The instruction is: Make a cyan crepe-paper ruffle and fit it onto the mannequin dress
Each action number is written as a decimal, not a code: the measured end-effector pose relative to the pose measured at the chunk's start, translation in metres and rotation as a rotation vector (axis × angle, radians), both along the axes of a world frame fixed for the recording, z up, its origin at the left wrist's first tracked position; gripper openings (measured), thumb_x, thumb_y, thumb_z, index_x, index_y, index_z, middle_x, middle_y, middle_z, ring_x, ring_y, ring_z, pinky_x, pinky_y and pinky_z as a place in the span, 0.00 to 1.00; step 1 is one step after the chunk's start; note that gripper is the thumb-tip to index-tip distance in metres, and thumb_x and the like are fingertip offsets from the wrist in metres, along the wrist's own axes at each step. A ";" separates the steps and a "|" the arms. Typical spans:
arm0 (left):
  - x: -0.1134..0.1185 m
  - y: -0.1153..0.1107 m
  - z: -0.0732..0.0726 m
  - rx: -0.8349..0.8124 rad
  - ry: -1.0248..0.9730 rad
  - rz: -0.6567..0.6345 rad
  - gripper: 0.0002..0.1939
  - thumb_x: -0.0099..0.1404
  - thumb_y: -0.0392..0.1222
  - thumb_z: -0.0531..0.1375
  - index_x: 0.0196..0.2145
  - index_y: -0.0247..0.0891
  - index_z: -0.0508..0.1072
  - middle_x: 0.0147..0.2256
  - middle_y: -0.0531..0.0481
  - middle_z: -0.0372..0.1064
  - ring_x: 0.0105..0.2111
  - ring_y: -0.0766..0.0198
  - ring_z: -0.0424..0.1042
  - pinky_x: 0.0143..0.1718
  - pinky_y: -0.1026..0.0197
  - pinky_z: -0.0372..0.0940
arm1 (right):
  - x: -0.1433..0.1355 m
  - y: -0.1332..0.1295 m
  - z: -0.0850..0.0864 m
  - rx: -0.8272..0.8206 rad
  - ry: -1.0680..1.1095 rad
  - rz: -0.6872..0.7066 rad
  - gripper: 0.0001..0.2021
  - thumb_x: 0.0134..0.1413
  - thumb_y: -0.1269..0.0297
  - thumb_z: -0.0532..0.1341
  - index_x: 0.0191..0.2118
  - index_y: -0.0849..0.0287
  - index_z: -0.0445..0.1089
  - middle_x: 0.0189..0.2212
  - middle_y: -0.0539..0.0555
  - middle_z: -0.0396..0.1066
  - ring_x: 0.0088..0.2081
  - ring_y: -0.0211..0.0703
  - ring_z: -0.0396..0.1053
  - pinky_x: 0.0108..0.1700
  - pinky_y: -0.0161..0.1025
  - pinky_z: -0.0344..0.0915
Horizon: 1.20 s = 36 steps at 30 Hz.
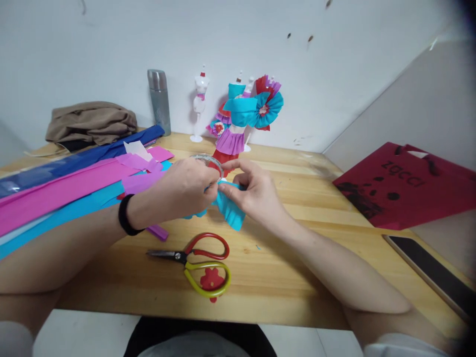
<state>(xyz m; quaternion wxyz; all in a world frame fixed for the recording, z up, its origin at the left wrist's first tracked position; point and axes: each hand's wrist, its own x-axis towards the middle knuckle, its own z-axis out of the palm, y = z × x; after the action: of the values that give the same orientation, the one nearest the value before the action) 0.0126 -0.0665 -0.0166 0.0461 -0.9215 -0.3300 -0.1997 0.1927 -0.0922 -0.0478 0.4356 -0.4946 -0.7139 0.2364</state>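
Observation:
My left hand (189, 183) is closed over a gathered strip of blue crepe paper (232, 212), its fingertips pressed together near the middle of the table. From the other side my right hand (258, 193) pinches the same strip between thumb and fingers. A greyish ring that looks like a roll of tape (207, 157) sits behind my left knuckles, close to my right index fingertip; how it is held is hidden. Nearer to me lie scissors (179, 256) with one red and one yellow handle. Red paper flower cutouts (211, 279) show within and below the yellow loop.
Long crepe paper sheets, pink (70, 181) and blue (92, 201), lie at left. Behind stand a flask (159, 101), a white mini mannequin (201, 91) and paper-dressed mannequins (241, 114). At right are a red bag (401, 188) and a phone (431, 272).

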 end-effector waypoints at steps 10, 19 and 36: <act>-0.005 0.009 0.009 -0.171 -0.197 -0.076 0.14 0.59 0.36 0.53 0.18 0.37 0.55 0.17 0.57 0.50 0.21 0.71 0.51 0.23 0.62 0.46 | 0.002 0.000 0.011 0.000 0.071 -0.013 0.11 0.49 0.58 0.65 0.32 0.56 0.64 0.21 0.47 0.66 0.23 0.37 0.62 0.26 0.37 0.57; -0.005 0.014 0.005 -0.146 -0.209 -0.136 0.14 0.58 0.36 0.53 0.17 0.36 0.56 0.16 0.58 0.50 0.19 0.72 0.51 0.21 0.62 0.44 | 0.000 0.000 0.011 -0.043 0.158 0.167 0.07 0.46 0.62 0.64 0.25 0.57 0.65 0.21 0.48 0.66 0.24 0.36 0.61 0.27 0.36 0.60; -0.005 0.011 0.006 -0.172 -0.235 -0.159 0.15 0.61 0.34 0.53 0.18 0.36 0.57 0.17 0.58 0.52 0.20 0.72 0.52 0.23 0.63 0.46 | 0.001 -0.001 0.011 -0.004 0.188 0.162 0.05 0.49 0.63 0.63 0.28 0.57 0.70 0.25 0.50 0.72 0.26 0.38 0.67 0.31 0.38 0.66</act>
<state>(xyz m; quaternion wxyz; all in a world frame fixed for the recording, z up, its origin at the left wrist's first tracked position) 0.0074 -0.0555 -0.0104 -0.0878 -0.9154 -0.2751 -0.2803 0.1942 -0.0928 -0.0364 0.4791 -0.4118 -0.7072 0.3173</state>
